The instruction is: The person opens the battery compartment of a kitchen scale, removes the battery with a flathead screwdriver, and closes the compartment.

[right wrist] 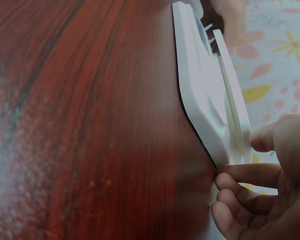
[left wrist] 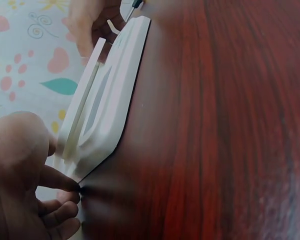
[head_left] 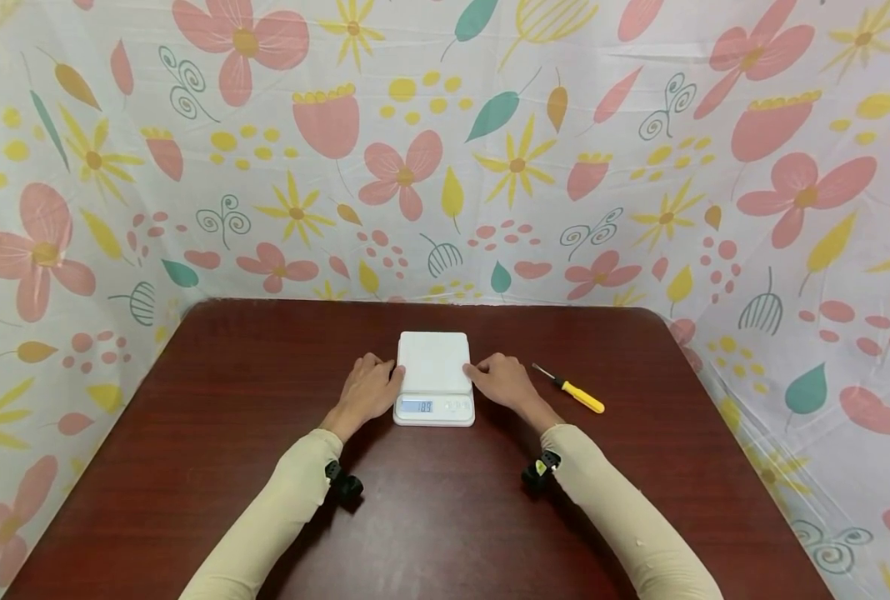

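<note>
Left hand point(head_left: 370, 389): lay on the table against the left edge of the scale, fingers touching its side. The left wrist view showed fingertips point(left wrist: 60, 181) meeting the near corner of the base, loosely bent. Whether they truly pinched it I cannot tell; it looked more like touching than gripping.

Scale point(head_left: 434, 377): small white kitchen scale, flat on the dark wooden table point(head_left: 190, 433), about mid-table and between the two hands. Weighing plate bare. Display point(head_left: 417, 406) lit, digits too small to read.

Right hand point(head_left: 499, 382): mirrored the left, set against the right edge of the scale. In the right wrist view the fingers point(right wrist: 245, 175) lay along the corner of the base with the thumb near the plate edge, relaxed rather than clamped.

Screwdriver point(head_left: 571, 389): yellow handle, lying on the table just right of the right hand, untouched, apart from the scale.

Progress, as judged: scale was upright, powered on and steadied from both sides. Nothing was loaded on the plate and the screwdriver was not taken up, so the work looked to be at an early stage, with any use of the tool not yet begun.

Backdrop: flowered cloth point(head_left: 445, 167) hung behind and to both sides of the table.
</note>
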Demonstrator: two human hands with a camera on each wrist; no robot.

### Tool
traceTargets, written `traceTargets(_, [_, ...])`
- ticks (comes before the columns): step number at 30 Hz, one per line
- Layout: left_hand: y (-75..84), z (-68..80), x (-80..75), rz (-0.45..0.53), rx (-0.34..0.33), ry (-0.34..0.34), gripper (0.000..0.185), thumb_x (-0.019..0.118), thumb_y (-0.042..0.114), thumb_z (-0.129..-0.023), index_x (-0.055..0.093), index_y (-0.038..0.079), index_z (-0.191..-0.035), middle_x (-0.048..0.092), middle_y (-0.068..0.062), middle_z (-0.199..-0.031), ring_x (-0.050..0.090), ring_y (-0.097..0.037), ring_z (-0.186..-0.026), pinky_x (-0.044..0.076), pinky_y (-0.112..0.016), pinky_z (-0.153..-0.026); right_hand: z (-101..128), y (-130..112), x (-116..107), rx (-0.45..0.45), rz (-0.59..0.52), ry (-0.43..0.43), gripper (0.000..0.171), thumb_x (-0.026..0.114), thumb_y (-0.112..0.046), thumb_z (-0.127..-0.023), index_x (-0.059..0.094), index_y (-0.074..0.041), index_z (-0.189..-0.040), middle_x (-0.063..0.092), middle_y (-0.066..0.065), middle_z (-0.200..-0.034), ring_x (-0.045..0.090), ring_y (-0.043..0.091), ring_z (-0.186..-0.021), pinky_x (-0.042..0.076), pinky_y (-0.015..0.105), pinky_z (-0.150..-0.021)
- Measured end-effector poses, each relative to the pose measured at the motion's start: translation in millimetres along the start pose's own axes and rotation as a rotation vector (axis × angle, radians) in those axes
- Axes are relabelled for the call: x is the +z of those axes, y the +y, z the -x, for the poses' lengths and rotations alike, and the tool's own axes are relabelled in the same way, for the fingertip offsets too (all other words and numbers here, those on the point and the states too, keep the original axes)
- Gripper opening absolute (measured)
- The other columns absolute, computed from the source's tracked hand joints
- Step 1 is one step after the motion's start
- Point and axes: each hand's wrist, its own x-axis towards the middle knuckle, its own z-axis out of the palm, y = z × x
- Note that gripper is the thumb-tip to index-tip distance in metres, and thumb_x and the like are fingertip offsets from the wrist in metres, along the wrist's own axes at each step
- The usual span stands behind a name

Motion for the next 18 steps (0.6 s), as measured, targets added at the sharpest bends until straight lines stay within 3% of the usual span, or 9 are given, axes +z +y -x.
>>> traceTargets(6, [-0.1, -1.5, 4.2, 0.097, -0.015, 0.021, 0.054, 0.037, 0.035, -0.110, 0.055, -0.003, -0.143, 0.055, -0.025, -0.135, 0.044, -0.038, -0.126, 0.041, -0.051, -0.108, 0.1, -1.2, 1.2, 0.001, -0.015, -0.004, 0.048, 0.057, -0.044, -0.103, 0.075, -0.009, -0.073, 0.041, -0.004, -0.049, 0.037, 0.014, -0.048, 0.032, 0.028, -0.050])
traceTargets(13, [1.3, -2.6, 5.9, 0.230, -0.053, 0.000, 0.054, 0.036, 0.035, -0.110, 0.053, -0.002, -0.145, 0.051, -0.024, -0.142, 0.039, -0.035, -0.135, 0.036, -0.053, -0.114, -0.5, -1.7, 2.8, 0.030, -0.038, -0.010, 0.047, 0.056, -0.043, -0.104, 0.076, -0.010, -0.076, 0.040, -0.004, -0.049, 0.034, 0.012, -0.047, 0.030, 0.026, -0.048])
traceTargets(18, [1.2, -1.3, 6.3, 0.281, -0.078, 0.006, 0.053, 0.038, 0.037, -0.110, 0.056, 0.000, -0.144, 0.048, -0.023, -0.143, 0.040, -0.034, -0.136, 0.037, -0.054, -0.114, 3.8, -5.9, 2.6, 0.053, -0.066, -0.015, 0.052, 0.056, -0.041, -0.104, 0.069, -0.008, -0.066, 0.036, -0.003, -0.048, 0.030, 0.012, -0.045, 0.024, 0.025, -0.044])
